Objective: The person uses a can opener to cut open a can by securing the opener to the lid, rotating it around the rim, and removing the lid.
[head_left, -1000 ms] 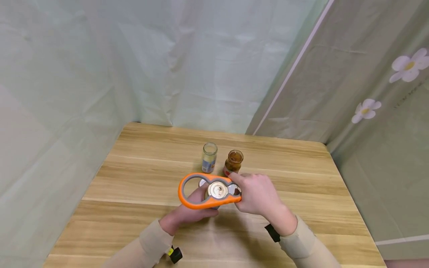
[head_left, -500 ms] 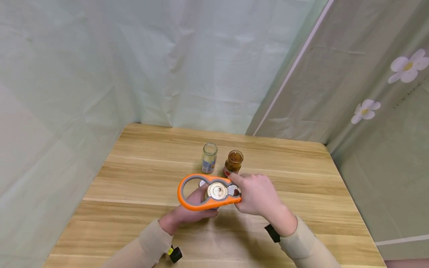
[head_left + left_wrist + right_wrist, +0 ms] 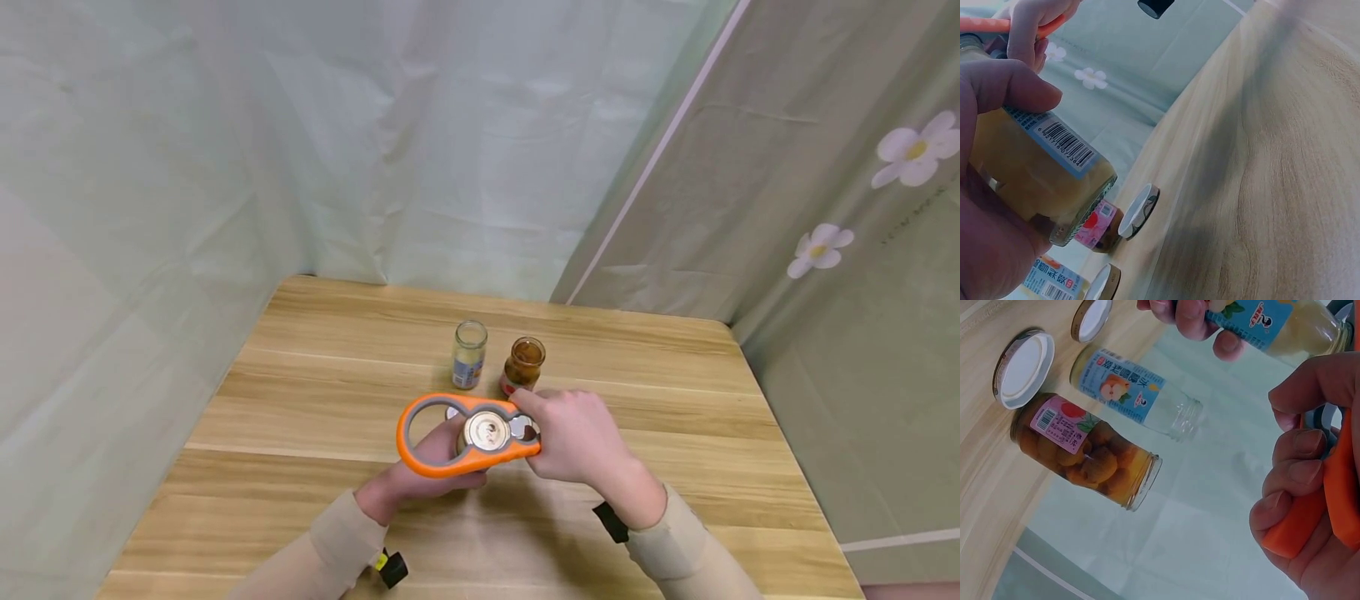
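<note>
My left hand (image 3: 408, 482) grips a glass jar (image 3: 1041, 162) of pale fruit with a blue label, the thumb across its side in the left wrist view. An orange jar opener (image 3: 480, 458) with a grey inner edge fits around the jar's gold lid (image 3: 486, 430). Its narrow end is in my right hand (image 3: 573, 433), fingers curled round the orange handle (image 3: 1297, 528). The large ring of the opener points left, over my left thumb. In the head view the opener and left hand hide most of the jar's body.
Behind the hands stand two lidless jars, one blue-labelled and pale (image 3: 1125, 394), one pink-labelled with brown round fruit (image 3: 1085, 456). Two loose lids lie beside them, one larger (image 3: 1025, 369) and one smaller (image 3: 1092, 319). Curtains border the wooden table (image 3: 300, 400).
The opener has turned slightly, its large ring end shifting a little toward the body. Both hands keep their hold and barely move; the standing jars stay put.
</note>
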Tool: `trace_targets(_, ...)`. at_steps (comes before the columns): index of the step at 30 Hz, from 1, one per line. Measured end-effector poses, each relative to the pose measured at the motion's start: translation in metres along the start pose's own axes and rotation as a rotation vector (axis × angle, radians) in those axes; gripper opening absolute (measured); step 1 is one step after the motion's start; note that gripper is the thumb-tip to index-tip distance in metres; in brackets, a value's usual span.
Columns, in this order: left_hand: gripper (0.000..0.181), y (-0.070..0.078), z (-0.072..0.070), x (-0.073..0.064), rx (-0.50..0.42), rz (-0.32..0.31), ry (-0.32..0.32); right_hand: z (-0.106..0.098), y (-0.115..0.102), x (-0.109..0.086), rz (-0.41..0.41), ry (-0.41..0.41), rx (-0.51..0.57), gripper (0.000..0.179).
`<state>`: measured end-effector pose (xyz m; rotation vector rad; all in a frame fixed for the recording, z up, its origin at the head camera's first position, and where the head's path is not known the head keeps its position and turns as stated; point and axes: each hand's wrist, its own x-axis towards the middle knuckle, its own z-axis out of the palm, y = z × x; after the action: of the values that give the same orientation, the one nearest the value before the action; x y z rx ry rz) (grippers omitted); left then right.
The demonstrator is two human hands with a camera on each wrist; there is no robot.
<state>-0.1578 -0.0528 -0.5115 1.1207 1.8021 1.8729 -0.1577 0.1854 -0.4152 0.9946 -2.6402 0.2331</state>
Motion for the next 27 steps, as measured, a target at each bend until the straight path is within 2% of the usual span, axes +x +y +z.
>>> trace_targets(7, 0.088, -0.0027, -0.0001, -0.0019, 0.005, -0.019, -0.044, -0.0024, 0.0016, 0.0004, -0.014, -0.022, 0.025, 0.033)
trace_targets(11, 0.094, -0.0065, -0.0002, -0.0035, 0.005, -0.042, -0.057, -0.0042, 0.0031, 0.0004, -0.022, -0.010, 0.052, 0.037)
trace_targets(13, 0.100, -0.0080, 0.0003, -0.0044, 0.033, -0.054, -0.047, -0.0048, 0.0037, 0.0005, -0.021, 0.001, 0.058, 0.038)
trace_targets(15, 0.102, -0.0081, 0.0006, -0.0048, 0.041, -0.088, -0.038, -0.0048, 0.0042, 0.0006, -0.016, 0.010, 0.060, 0.038)
trace_targets(18, 0.094, -0.0056, 0.0014, -0.0070, 0.075, -0.193, 0.019, -0.0044, 0.0044, 0.0008, -0.006, 0.014, 0.061, 0.037)
trace_targets(22, 0.082, -0.0021, 0.0016, -0.0086, 0.063, -0.324, 0.095, -0.0039, 0.0048, 0.0016, 0.014, 0.024, 0.084, 0.036)
trace_targets(23, 0.082, -0.0019, 0.0016, -0.0084, 0.057, -0.329, 0.101, -0.0039, 0.0049, 0.0018, 0.022, 0.029, 0.089, 0.036)
trace_targets(25, 0.085, -0.0025, 0.0020, -0.0068, 0.046, -0.284, 0.091, -0.0038, 0.0052, 0.0019, 0.037, 0.037, 0.100, 0.035)
trace_targets(27, 0.086, -0.0031, 0.0021, -0.0067, 0.046, -0.268, 0.098, -0.0040, 0.0054, 0.0020, 0.057, 0.044, 0.111, 0.033)
